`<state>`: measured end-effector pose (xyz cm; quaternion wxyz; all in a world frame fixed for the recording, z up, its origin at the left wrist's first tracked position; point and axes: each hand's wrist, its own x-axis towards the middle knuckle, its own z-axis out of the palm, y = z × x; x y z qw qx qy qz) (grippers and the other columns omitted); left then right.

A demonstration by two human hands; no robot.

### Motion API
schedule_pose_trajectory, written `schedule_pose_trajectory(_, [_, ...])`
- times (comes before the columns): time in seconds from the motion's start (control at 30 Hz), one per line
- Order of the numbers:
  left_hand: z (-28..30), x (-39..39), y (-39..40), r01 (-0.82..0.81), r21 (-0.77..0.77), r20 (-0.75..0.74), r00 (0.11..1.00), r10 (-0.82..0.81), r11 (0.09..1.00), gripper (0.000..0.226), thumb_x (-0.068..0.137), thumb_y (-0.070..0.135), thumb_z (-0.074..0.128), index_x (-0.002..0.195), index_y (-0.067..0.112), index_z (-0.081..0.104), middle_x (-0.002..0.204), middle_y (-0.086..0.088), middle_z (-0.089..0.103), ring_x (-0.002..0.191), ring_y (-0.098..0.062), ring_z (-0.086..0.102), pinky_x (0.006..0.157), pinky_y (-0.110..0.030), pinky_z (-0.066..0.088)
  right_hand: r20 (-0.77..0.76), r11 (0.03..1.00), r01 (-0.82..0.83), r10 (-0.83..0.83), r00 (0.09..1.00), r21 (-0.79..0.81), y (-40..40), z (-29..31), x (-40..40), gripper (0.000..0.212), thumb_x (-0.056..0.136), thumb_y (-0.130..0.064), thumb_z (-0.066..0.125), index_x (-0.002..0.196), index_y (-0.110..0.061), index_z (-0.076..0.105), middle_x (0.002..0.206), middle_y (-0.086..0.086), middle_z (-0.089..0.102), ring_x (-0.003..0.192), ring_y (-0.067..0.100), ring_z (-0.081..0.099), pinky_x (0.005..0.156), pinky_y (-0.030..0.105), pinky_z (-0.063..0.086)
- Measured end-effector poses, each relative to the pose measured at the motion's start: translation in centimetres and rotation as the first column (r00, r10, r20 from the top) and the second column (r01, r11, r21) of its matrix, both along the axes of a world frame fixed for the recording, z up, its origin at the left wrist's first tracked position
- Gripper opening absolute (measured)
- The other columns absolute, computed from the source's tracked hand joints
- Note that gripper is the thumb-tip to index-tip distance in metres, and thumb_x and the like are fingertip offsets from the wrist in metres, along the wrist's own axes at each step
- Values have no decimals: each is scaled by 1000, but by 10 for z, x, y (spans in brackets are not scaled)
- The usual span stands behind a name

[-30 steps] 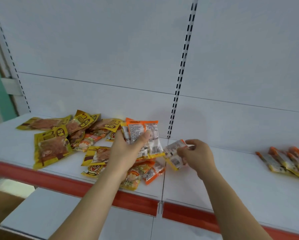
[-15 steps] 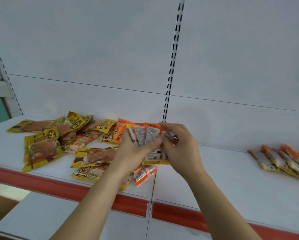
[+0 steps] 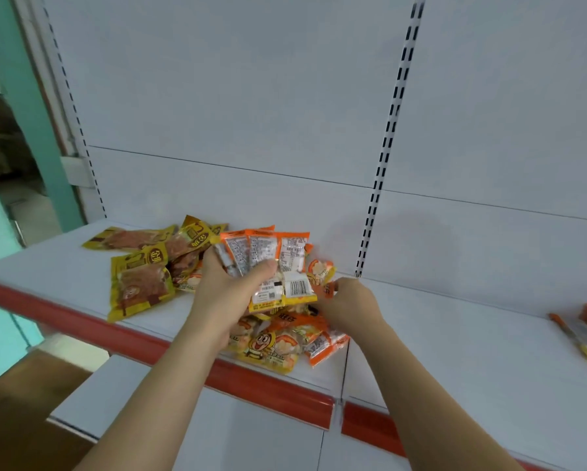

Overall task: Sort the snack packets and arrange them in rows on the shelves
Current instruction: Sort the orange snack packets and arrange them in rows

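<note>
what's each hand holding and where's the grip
Left hand grips a fan of orange-topped plastic snack packets around their middle. Right hand pinches a small orange packet by its edge.

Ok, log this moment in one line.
left hand: holds fanned orange packets | right hand: pinching orange packet from pile | shelf: sorting unfinished

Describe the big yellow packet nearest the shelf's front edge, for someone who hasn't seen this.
On the white shelf with the red front strip, look left of the left hand. The large yellow packet lies flat, alone at the pile's front, reddish-brown meat showing through it.
</note>
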<state>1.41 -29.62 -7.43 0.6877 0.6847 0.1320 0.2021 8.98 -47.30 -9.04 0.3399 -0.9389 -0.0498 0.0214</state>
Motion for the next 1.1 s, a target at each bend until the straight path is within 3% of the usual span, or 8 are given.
schedule_pose_trajectory(0.13, [-7, 1, 4, 1, 11, 11, 1000, -1, 1000, 74, 78, 41, 88, 138, 33, 46, 129, 15, 62, 122, -17, 60, 95, -39, 44, 88, 961, 100, -127, 988, 259, -5, 7, -1, 7, 81, -21, 67, 85, -15, 67, 75, 0, 69, 73, 22, 67, 66, 38, 57])
schedule_pose_trajectory(0.33, [-1, 10, -10, 56, 65, 52, 997, -60, 996, 110, 74, 52, 87, 160, 33, 22, 159, 6, 42, 142, -23, 44, 111, -46, 41, 213, 614, -6, -264, 941, 789, -55, 50, -24, 20, 91, -11, 72, 101, -28, 73, 96, -2, 73, 85, 19, 75, 74, 36, 63])
schedule_pose_trajectory(0.43, [4, 17, -30, 113, 86, 46, 992, -117, 990, 111, 73, 52, 88, 160, 32, 22, 159, 3, 44, 144, -26, 44, 113, -49, 43, 343, 636, -120, -240, 908, 762, -83, 65, -40, 28, 91, -13, 73, 110, -33, 73, 99, -7, 76, 88, 11, 74, 72, 25, 60])
schedule_pose_trajectory(0.6, [8, 26, -79, 232, 103, 36, 971, -237, 967, 98, 71, 53, 90, 147, 28, 33, 134, 12, 59, 119, -13, 60, 97, -36, 52, 493, 710, -32, -455, 741, 704, -131, 76, -62, 31, 94, -15, 67, 108, -42, 69, 87, -15, 74, 80, 5, 72, 71, 22, 57])
schedule_pose_trajectory(0.77, [14, 16, -156, 428, 60, 8, 903, -429, 902, 65, 77, 53, 81, 127, 33, 45, 116, 10, 69, 90, -16, 76, 68, -42, 65, 464, 896, 75, -297, 835, 438, -166, 54, -72, 29, 92, -22, 71, 116, -36, 63, 98, -12, 72, 77, -4, 68, 60, 15, 53])
schedule_pose_trajectory(0.87, [11, 11, -207, 501, 46, -25, 865, -500, 864, 67, 72, 59, 77, 125, 31, 46, 112, 2, 75, 79, -19, 79, 60, -40, 64, 431, 865, 185, -405, 806, 467, -202, 41, -75, 37, 88, -31, 76, 121, -34, 58, 102, -17, 66, 78, -4, 66, 58, 15, 51])
schedule_pose_trajectory(0.97, [3, 7, -261, 537, 72, -53, 843, -535, 840, 64, 74, 50, 86, 123, 31, 48, 110, 6, 75, 85, -17, 79, 69, -43, 66, 270, 754, 366, -571, 775, 545, -251, 24, -76, 61, 80, -50, 79, 129, -29, 49, 109, -11, 63, 89, 6, 64, 72, 29, 55])
schedule_pose_trajectory(1.1, [-6, 8, -342, 517, 61, -73, 855, -513, 854, 66, 74, 45, 89, 124, 33, 49, 112, 9, 74, 88, -13, 78, 74, -42, 66, 83, 665, 480, -629, 773, 572, -316, 8, -85, 70, 86, -67, 61, 135, -19, 45, 105, -1, 66, 93, 17, 64, 84, 44, 56])
